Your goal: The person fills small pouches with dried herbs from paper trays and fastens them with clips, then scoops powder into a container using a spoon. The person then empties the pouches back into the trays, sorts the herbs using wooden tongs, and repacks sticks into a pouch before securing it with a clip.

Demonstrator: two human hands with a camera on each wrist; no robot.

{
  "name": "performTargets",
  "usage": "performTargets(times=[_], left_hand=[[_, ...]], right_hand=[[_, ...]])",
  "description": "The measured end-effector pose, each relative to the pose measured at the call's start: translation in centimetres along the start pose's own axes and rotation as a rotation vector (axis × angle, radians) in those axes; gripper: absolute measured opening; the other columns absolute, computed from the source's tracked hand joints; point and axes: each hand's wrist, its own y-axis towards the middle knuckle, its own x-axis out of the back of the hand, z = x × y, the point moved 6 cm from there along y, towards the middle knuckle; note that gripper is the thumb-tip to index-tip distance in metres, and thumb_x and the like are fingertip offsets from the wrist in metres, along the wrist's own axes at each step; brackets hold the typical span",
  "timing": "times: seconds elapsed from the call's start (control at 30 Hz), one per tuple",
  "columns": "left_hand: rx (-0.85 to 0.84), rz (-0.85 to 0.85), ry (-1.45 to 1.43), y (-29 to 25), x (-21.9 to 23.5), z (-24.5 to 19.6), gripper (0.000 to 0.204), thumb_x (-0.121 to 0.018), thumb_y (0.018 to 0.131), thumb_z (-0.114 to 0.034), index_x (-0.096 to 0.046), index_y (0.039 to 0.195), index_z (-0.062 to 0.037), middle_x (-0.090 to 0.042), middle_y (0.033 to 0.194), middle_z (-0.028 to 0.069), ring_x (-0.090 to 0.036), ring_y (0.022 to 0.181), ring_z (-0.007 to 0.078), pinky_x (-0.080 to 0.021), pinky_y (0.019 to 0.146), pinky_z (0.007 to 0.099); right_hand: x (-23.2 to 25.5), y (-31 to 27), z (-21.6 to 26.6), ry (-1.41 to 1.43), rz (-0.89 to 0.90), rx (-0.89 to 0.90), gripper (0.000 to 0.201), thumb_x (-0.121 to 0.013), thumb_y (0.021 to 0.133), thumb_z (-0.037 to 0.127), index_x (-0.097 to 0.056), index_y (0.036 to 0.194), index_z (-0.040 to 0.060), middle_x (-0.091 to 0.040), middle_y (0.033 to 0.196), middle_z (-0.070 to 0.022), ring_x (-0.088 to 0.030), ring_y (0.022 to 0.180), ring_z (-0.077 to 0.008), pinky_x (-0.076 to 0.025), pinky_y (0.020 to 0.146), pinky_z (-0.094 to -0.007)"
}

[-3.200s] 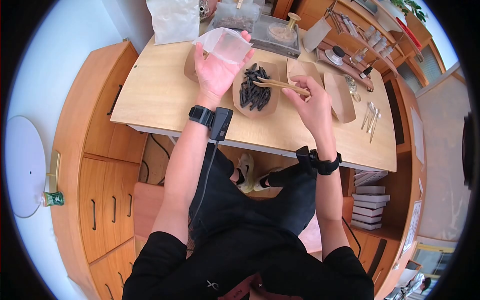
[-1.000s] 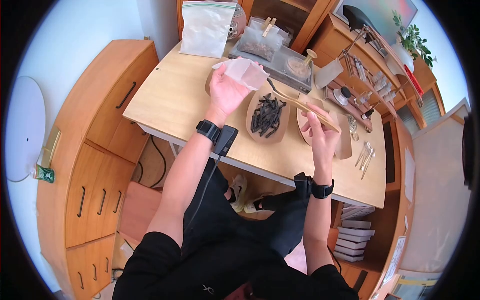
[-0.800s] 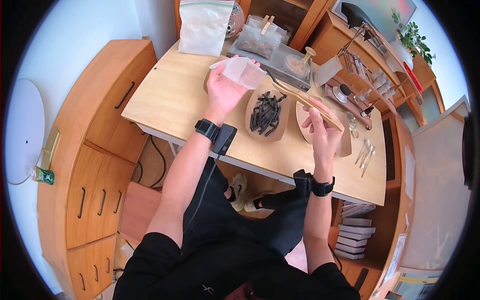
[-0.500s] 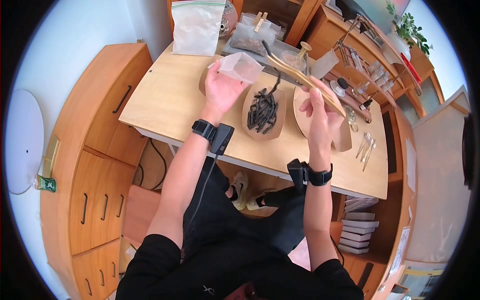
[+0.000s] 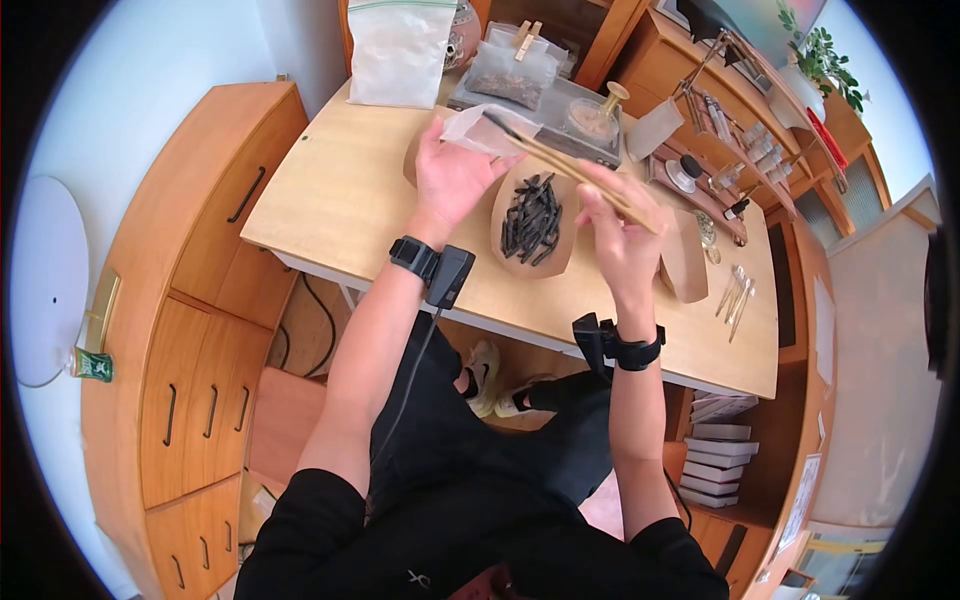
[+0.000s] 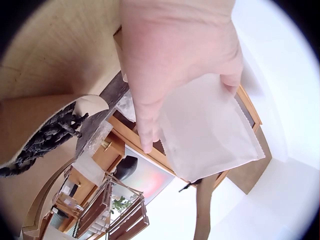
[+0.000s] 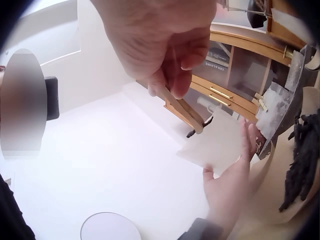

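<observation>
My left hand point(image 5: 450, 180) holds a small, translucent white filter bag point(image 6: 205, 130) between its thumb and fingers, above the table's left part. My right hand point(image 5: 622, 225) grips wooden tongs point(image 5: 575, 172) pointing left. Between the tong tips is a dark dried strip point(image 7: 208, 121), its ends sticking out to both sides in the right wrist view. In the head view the strip overlaps the bag's top; in the left wrist view the tong tips show right at the bag's edge. Below, more black dried strips point(image 5: 532, 222) lie heaped in a brown paper tray point(image 5: 563, 232).
More paper trays stand either side, one at right point(image 5: 685, 270) and one partly behind the left hand. A large white zip bag point(image 5: 398, 60), a clipped bag point(image 5: 512, 75) and a grey tray line the back. Small spoons point(image 5: 737, 300) and a bottle rack point(image 5: 745, 140) are at right.
The tongs first dipped into the heaped strips, then came up with a dark strip. Just now they swung left, from above the tray to the bag. The left hand keeps holding the bag.
</observation>
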Motion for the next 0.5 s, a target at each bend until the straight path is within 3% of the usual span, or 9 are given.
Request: performTargets(times=[0.07, 0.13, 0.2, 0.3, 0.5], left_hand=[[0.008, 0.011, -0.001, 0.3, 0.3, -0.1, 0.068, -0.054, 0.092, -0.049, -0.040, 0.139, -0.0009, -0.041, 0.145, 0.0213, -0.039, 0.135, 0.0381, -0.034, 0.111, 0.0573], [0.020, 0.007, 0.003, -0.2, 0.5, -0.1, 0.068, -0.054, 0.092, -0.049, -0.040, 0.139, -0.0003, -0.039, 0.146, 0.0242, -0.036, 0.137, 0.0398, -0.032, 0.112, 0.0574], [-0.001, -0.003, -0.031, 0.0, 0.1, 0.0, 0.065, -0.053, 0.092, -0.048, -0.044, 0.136, -0.0014, -0.039, 0.145, 0.0270, -0.036, 0.137, 0.0419, -0.030, 0.112, 0.0576], [-0.023, -0.057, 0.052, -0.1, -0.1, 0.0, 0.058, -0.054, 0.091, -0.046, -0.048, 0.133, -0.0063, -0.049, 0.139, 0.0213, -0.041, 0.134, 0.0414, -0.035, 0.110, 0.0557], [-0.021, -0.077, 0.037, -0.4, -0.4, 0.1, 0.049, -0.054, 0.091, -0.037, -0.050, 0.130, -0.0067, -0.047, 0.140, 0.0222, -0.040, 0.134, 0.0429, -0.032, 0.112, 0.0560]], right_hand=[[-0.7, -0.1, 0.3, -0.169, 0.080, 0.066, 0.020, -0.070, 0.087, 0.005, -0.072, 0.107, 0.0015, -0.068, 0.085, -0.0066, -0.059, 0.060, -0.0084, -0.047, 0.053, -0.0207], [-0.9, -0.3, 0.2, -0.165, 0.079, 0.032, 0.020, -0.072, 0.084, 0.004, -0.073, 0.104, 0.0021, -0.068, 0.083, -0.0079, -0.060, 0.061, -0.0115, -0.047, 0.055, -0.0228], [-1.4, -0.2, 0.7, -0.354, 0.160, 0.199, 0.023, -0.074, 0.081, 0.004, -0.073, 0.104, 0.0037, -0.068, 0.083, -0.0092, -0.062, 0.064, -0.0194, -0.050, 0.060, -0.0278], [-2.4, -0.2, 1.8, -0.416, 0.185, 0.297, 0.027, -0.074, 0.079, 0.004, -0.072, 0.105, 0.0060, -0.067, 0.086, -0.0093, -0.064, 0.073, -0.0257, -0.051, 0.067, -0.0316], [-2.8, -0.6, 1.7, -0.405, 0.226, 0.312, 0.026, -0.074, 0.080, 0.004, -0.072, 0.106, 0.0065, -0.068, 0.093, -0.0091, -0.064, 0.082, -0.0248, -0.052, 0.069, -0.0325]])
